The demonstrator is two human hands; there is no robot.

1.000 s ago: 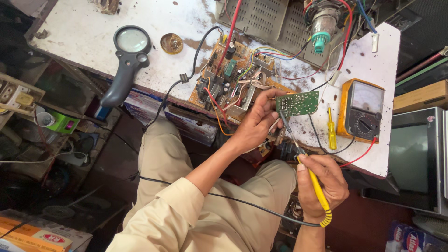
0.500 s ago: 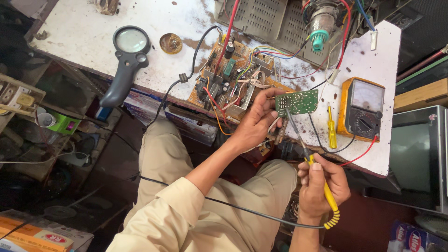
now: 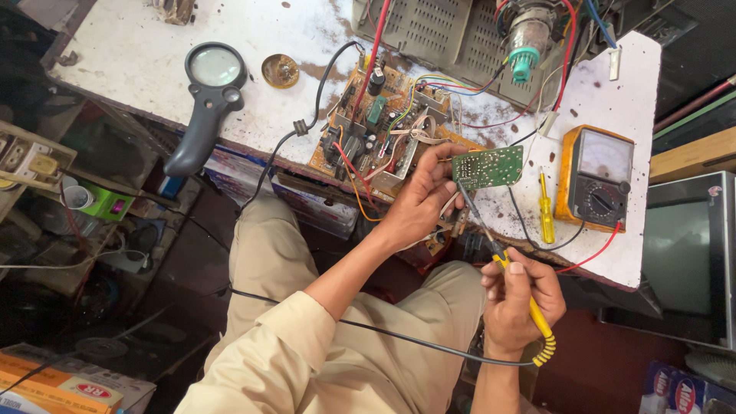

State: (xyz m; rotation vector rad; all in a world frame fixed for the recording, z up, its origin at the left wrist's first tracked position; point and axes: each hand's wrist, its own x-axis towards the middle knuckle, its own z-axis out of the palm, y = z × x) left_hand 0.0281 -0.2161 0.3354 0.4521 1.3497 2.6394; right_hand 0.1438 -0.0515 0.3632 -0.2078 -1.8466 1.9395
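- Nearest the camera, the right hand point(image 3: 515, 297) grips a yellow-handled soldering iron point(image 3: 521, 295) like a pen, wrist bent, tip angled up at the board
- The left hand point(image 3: 418, 201), arm stretched forward, pinches a small green circuit board point(image 3: 487, 167) at the surface's near edge
- Good work here likely needs a steady board and a brief, light touch of the tip
- Farther on: a large brown circuit board point(image 3: 379, 126), an orange multimeter point(image 3: 596, 176) and a magnifying glass point(image 3: 207, 96)

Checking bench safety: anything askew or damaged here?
The magnifier hangs handle-first off the table edge. The tabletop's white paint is chipped and stained. The brown circuit board also overhangs the edge.
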